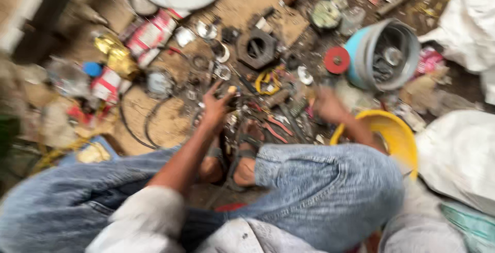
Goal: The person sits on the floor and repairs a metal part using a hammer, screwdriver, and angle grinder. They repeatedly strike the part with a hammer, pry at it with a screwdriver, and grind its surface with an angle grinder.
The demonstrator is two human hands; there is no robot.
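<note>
Head view is showing a person squatting over scrap on the floor (247, 5). Left hand (215, 106) is pinching a small part (232, 90) in its fingertips, near the sandalled feet. Right hand (329, 106) is blurring; its grip cannot be told. Yellow bowl (399, 132) is sitting just right, blue bucket (381, 52) farther off.

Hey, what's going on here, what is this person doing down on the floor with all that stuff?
A person in faded jeans sits on the ground over a spread of metal scrap and small parts. The left hand is raised with something small at its fingertips, though blur hides what it is. The right hand reaches over the pile beside a yellow bowl; whether it holds anything is unclear. Red-handled pliers lie near the sandalled feet, and a blue bucket of parts lies tipped beyond.
</note>
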